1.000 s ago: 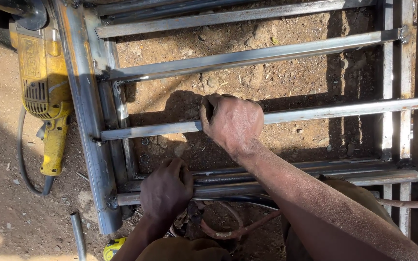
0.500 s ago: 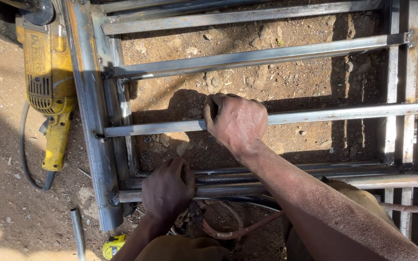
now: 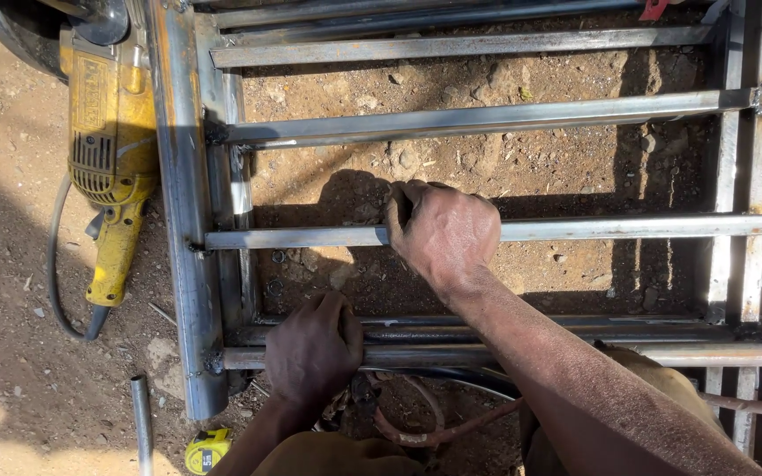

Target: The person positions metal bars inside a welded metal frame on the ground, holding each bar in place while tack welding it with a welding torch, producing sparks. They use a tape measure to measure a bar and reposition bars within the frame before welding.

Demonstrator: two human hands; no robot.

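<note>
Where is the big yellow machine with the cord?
In the head view, the yellow corded angle grinder lies on the dirt at the upper left, just outside the grey welded steel frame, away from both hands.

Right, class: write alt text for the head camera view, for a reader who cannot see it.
Seen from above, a person's right hand grips a steel crossbar of a welded metal frame lying on bare dirt, while the left hand holds a lower bar. A yellow angle grinder lies beside the frame, a yellow tape measure below it.
</note>
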